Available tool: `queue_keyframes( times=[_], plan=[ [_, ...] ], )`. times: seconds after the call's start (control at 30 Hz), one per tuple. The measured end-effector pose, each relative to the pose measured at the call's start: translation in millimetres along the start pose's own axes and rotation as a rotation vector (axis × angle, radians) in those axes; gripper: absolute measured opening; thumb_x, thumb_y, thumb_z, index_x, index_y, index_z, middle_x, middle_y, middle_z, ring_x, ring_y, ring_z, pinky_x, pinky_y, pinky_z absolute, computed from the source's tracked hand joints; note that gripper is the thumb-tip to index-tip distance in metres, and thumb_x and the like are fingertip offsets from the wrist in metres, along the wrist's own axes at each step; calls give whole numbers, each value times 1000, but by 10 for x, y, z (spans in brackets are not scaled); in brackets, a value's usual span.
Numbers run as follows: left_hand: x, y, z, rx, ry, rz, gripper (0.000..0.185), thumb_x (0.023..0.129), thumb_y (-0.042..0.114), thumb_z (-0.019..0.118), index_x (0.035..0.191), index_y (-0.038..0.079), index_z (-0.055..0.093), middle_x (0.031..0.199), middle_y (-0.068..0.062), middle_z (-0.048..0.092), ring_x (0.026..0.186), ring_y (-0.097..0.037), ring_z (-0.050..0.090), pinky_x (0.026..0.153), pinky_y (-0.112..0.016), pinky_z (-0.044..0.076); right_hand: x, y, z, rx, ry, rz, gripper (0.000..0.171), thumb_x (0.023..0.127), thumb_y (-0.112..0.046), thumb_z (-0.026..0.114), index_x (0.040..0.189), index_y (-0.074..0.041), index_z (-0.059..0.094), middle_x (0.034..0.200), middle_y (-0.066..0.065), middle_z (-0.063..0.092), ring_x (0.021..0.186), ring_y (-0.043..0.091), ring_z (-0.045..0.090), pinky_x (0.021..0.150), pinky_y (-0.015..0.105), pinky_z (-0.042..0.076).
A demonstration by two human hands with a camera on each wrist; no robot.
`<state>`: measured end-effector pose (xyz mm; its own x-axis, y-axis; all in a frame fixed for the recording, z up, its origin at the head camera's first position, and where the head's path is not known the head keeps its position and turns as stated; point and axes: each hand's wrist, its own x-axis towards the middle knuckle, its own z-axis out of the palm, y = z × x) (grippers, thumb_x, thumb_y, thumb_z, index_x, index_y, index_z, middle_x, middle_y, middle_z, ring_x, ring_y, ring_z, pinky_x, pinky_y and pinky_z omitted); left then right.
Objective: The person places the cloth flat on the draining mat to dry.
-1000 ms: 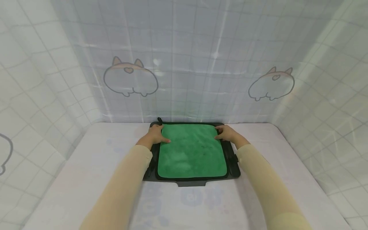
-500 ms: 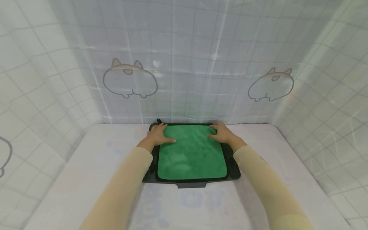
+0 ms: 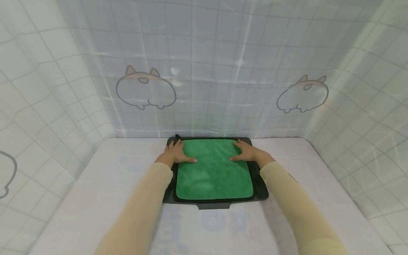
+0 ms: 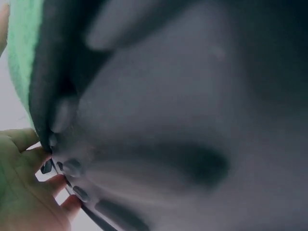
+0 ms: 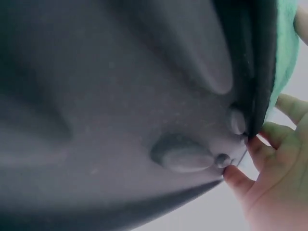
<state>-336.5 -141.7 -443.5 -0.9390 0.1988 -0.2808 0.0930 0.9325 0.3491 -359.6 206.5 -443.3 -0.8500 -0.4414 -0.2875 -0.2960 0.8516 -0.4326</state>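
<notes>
One green cloth (image 3: 214, 169) lies flat on one dark tray (image 3: 260, 187), and the tray lies on the white worktop (image 3: 95, 191), close to the back wall. The cloth covers almost all of the tray, so only a dark border shows around it, with a small tab at the front edge.

Two hands are in view. The left hand (image 3: 177, 153) rests on the far left corner of the cloth, with the fingers straight and spread and the thumb pointing toward the middle of the cloth. The right hand (image 3: 248, 152) rests in the same way on the far right corner, the fingers straight, the thumb pointing inward. Neither hand has a grip closed around anything; both lie open and flat, with the palms on the cloth and partly over the tray's border. Both arms wear light beige sleeves (image 3: 140, 212).

In the left wrist view the dark tray (image 4: 183, 120) fills nearly the whole picture, very near and blurred; a strip of the green cloth (image 4: 21, 53) shows at the upper left, and the fingers (image 4: 29, 144) touch the tray's edge. In the right wrist view it is similar: the tray (image 5: 120, 106) is very near, the cloth (image 5: 284, 57) shows at the upper right, and the fingers (image 5: 269, 139) lie at the tray's edge.

On the curtain behind the worktop there are two printed animal figures (image 3: 145, 88), one left and one right.
</notes>
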Motion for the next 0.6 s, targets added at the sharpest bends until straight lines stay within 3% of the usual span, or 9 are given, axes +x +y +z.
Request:
queue_keyframes(
  times=[0.37, 0.5, 0.6],
  plan=[
    [-102, -15, -52, 26, -4, 44, 117, 83, 69, 67, 159, -2, 14, 165, -25, 9, 149, -49, 5, 118, -64, 12, -32, 15, -53, -54, -18, 34, 98, 95, -55, 62, 159, 1, 13, 164, 26, 4, 150, 45, 8, 118, 60, 17],
    [-172, -9, -82, 30, -34, 46, 116, 83, 70, 66, 159, -2, 15, 164, -25, 12, 150, -48, 5, 118, -64, 11, -106, 40, -92, -53, -16, 42, 93, 97, -52, 60, 158, 3, 16, 163, 29, 8, 149, 46, 11, 118, 61, 18],
    [-238, -39, -83, 52, -24, 84, 113, 84, 69, 66, 158, -2, 19, 163, -24, 17, 150, -47, 7, 117, -65, 12, -173, 85, -124, -43, -4, 43, 85, 100, -49, 57, 158, 0, 20, 163, 29, 10, 148, 48, 14, 116, 62, 20]
  ],
)
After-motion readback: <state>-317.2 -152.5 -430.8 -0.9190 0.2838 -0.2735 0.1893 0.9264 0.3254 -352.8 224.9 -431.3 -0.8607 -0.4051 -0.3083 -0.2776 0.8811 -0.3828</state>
